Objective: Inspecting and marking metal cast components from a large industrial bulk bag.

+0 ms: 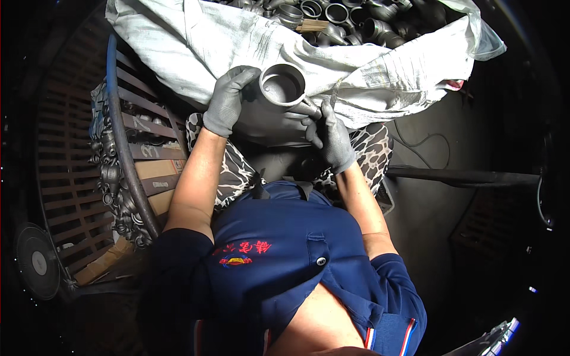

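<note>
My left hand [228, 101], in a grey glove, grips the left side of a grey metal pipe fitting [282, 85]. The fitting's wide round mouth faces up, and a narrower branch slants from it toward my right hand. My right hand [332, 139], gloved too, is closed beside that branch, with the thumb and finger near its end. A thin dark file-like tool [335, 95] sticks up out of the right fist; its exact kind is hard to make out. Both hands are over my lap, in front of a white woven sack [231, 38].
Many dark pipe fittings [374, 26] fill the opened sack. At left stands a slatted metal crate [127, 113] holding more fittings [110, 172] and cardboard. A round fan [38, 261] is at far left. A cable [424, 142] lies on the floor at right, by a dark bar [463, 177].
</note>
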Demonstrator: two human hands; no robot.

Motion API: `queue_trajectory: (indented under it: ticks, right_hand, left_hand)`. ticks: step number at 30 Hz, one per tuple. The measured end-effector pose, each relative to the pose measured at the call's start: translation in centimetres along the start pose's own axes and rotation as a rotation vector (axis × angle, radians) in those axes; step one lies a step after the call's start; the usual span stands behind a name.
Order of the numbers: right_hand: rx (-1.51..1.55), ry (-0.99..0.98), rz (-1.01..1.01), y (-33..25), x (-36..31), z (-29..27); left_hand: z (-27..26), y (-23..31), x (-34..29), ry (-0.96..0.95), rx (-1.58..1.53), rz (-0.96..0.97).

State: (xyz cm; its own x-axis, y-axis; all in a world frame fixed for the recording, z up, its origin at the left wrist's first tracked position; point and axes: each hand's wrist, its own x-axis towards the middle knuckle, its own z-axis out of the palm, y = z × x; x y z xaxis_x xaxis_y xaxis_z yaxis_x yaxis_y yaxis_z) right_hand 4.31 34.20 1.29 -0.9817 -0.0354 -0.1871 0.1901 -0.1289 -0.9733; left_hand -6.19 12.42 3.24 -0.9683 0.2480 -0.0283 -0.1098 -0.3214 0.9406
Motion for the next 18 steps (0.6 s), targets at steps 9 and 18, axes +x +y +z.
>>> queue_trajectory:
  ticks: [9,18]
  right_hand:
    - [0.267,-0.029,0.17,-0.2,-0.6,1.4]
    - [0.389,-0.213,0.239,-1.4,-0.8,2.6]
  left_hand:
    - [0.5,2.5,1.2,0.06,0.116,-0.045]
    - [0.6,5.3,1.9,0.005,0.127,-0.1]
